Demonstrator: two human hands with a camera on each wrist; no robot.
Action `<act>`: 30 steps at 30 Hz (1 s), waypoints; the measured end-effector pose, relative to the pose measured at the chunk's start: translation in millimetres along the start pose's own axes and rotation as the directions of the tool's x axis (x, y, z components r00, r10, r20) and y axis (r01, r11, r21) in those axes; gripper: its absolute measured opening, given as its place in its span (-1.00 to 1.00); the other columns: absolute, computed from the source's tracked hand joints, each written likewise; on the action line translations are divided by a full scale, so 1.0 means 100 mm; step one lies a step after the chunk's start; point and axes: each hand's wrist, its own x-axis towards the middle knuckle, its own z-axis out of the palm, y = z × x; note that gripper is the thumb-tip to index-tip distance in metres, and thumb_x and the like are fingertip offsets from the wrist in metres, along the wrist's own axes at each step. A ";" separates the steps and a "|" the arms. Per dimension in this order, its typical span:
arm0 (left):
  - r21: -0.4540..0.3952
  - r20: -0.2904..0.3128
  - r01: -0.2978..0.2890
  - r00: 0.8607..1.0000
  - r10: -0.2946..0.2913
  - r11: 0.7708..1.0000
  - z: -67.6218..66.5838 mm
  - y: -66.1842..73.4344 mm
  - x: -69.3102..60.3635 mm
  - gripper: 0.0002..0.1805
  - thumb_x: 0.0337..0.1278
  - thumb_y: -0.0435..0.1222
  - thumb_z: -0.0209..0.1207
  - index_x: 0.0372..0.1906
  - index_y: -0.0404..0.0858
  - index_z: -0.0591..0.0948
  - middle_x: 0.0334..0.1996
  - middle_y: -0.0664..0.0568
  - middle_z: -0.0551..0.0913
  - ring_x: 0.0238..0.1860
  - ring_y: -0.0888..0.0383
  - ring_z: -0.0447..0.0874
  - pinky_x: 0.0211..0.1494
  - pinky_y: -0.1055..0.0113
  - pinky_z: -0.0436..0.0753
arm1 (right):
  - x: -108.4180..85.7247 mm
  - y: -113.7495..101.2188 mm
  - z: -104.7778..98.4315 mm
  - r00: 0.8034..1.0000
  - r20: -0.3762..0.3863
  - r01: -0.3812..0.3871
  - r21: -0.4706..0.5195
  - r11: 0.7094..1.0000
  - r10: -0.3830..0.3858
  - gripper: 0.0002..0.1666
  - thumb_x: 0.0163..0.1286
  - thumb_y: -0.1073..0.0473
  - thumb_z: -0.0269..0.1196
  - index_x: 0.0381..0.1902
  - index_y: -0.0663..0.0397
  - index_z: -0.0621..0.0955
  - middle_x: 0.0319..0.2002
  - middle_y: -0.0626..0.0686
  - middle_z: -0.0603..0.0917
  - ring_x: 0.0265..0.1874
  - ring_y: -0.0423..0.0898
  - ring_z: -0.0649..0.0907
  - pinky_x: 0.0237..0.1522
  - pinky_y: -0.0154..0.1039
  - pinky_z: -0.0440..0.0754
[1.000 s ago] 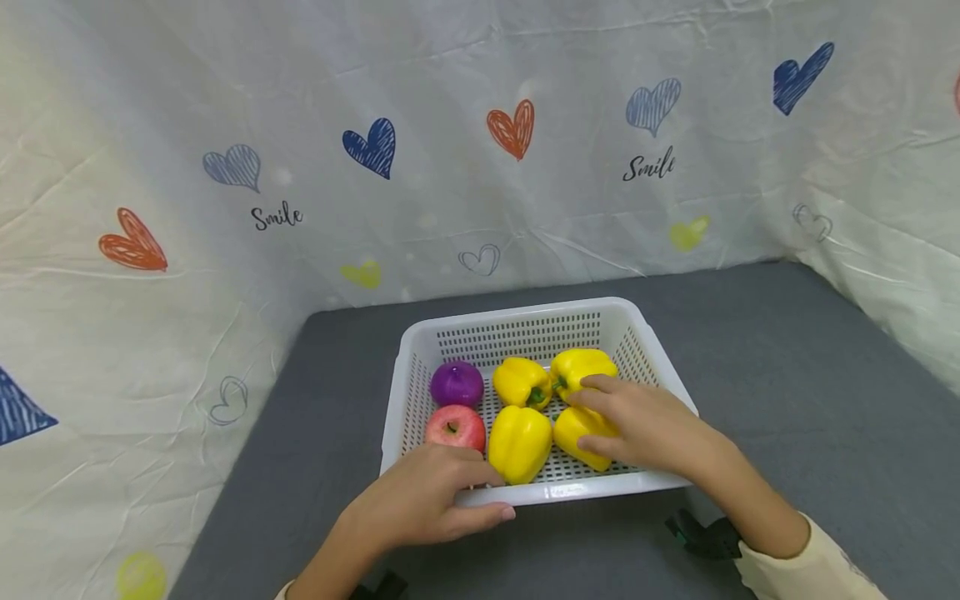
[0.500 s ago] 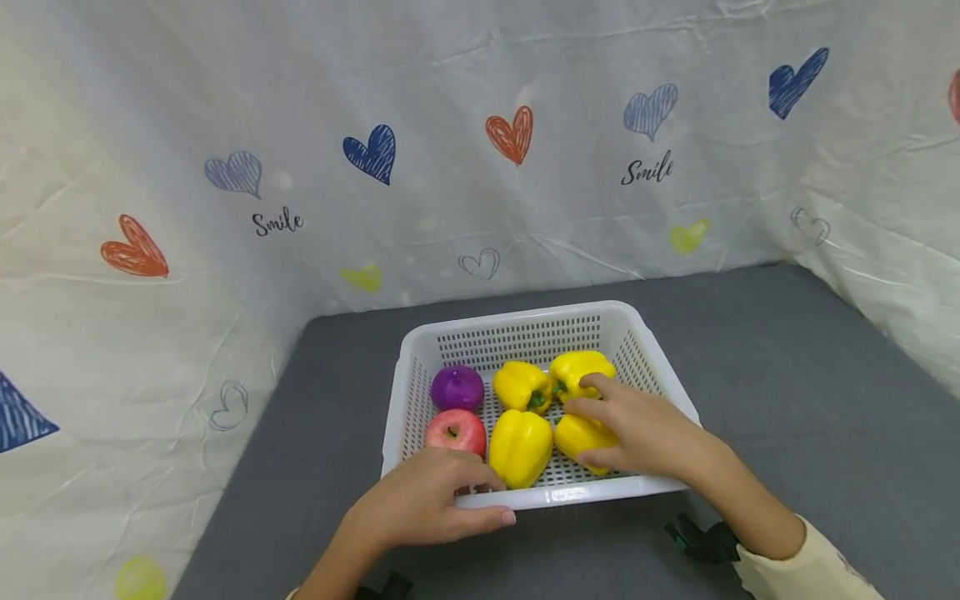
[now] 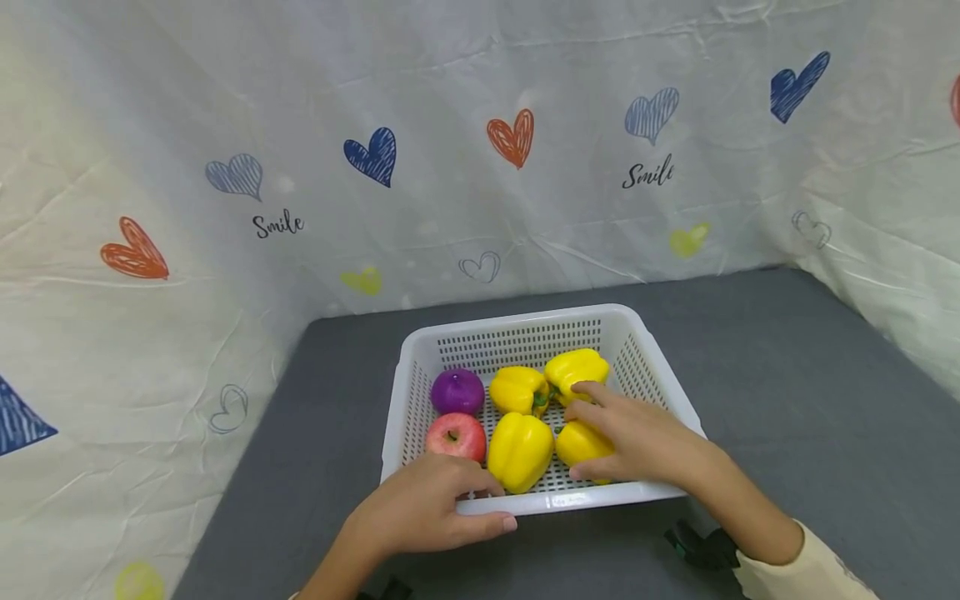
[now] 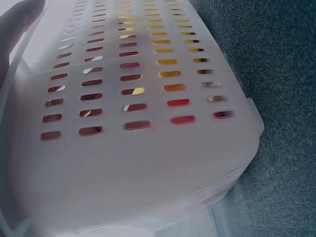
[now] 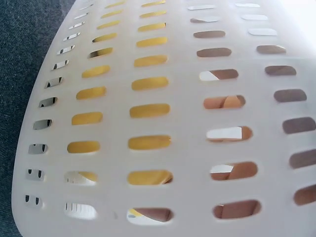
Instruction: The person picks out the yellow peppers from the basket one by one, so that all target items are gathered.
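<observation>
A white slotted basket [image 3: 570, 500] holds a purple round vegetable [image 3: 457, 392], a red apple [image 3: 456, 437] and several yellow bell peppers [image 3: 520, 452]. My left hand [image 3: 431, 504] grips the basket's near rim at the left, fingers inside, thumb outside. Over the near right pepper [image 3: 581, 446] lies my right hand [image 3: 641, 433], fingers curved around it, one fingertip at the far right pepper [image 3: 576, 371]. In the left wrist view a fingertip [image 4: 17, 24] shows beside the basket wall [image 4: 123, 173]. Through the slots of the wall [image 5: 113, 133] in the right wrist view, yellow and skin show.
The basket stands on a dark grey cloth surface [image 3: 337, 400]. Behind and at the sides hangs a white sheet [image 3: 435, 200] printed with hearts and words. Dark wrist straps [image 3: 701, 546] show below the hands.
The far right pepper and the one beside it have shifted slightly left. My right hand has moved a little left and down over the near pepper. The left hand stays at the rim.
</observation>
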 end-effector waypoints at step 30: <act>-0.009 0.028 0.023 0.999 -0.022 1.000 -0.01 0.00 0.00 -0.53 0.27 0.28 0.11 -0.17 0.02 0.74 -0.40 0.47 0.57 -0.38 0.45 0.50 -0.25 0.48 0.55 | -0.04 0.10 -0.15 0.994 -0.066 0.095 0.083 0.992 -0.089 -0.46 0.06 -0.02 0.54 -0.07 -0.10 0.53 -0.13 -0.19 0.53 -0.29 -0.23 0.50 -0.21 -0.23 0.53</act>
